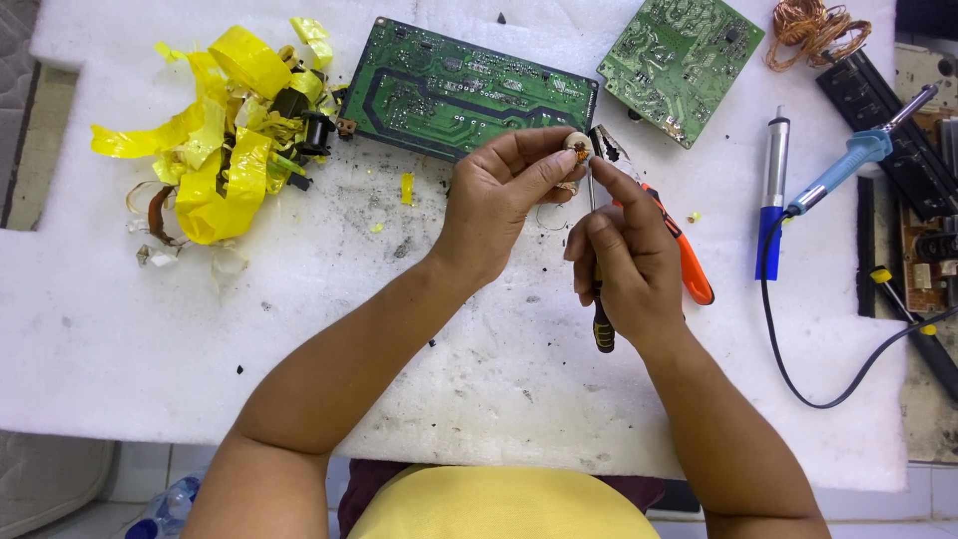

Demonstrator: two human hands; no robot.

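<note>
A small coil (576, 150) is being pinched in the closed left hand (499, 205) at centre; a screwdriver (597, 269) is being gripped by the right hand (624, 260), fingers curled, pliers (669, 235) lying at 3 o'clock.

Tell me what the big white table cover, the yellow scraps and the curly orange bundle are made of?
The white table cover looks like soft foam sheet: matte, pitted and dented. The yellow scraps look like glossy plastic tape, crumpled and shiny at the folds. The curly orange bundle looks like bare copper wire, thin metallic strands in loops, though a coating can't be ruled out.
</note>
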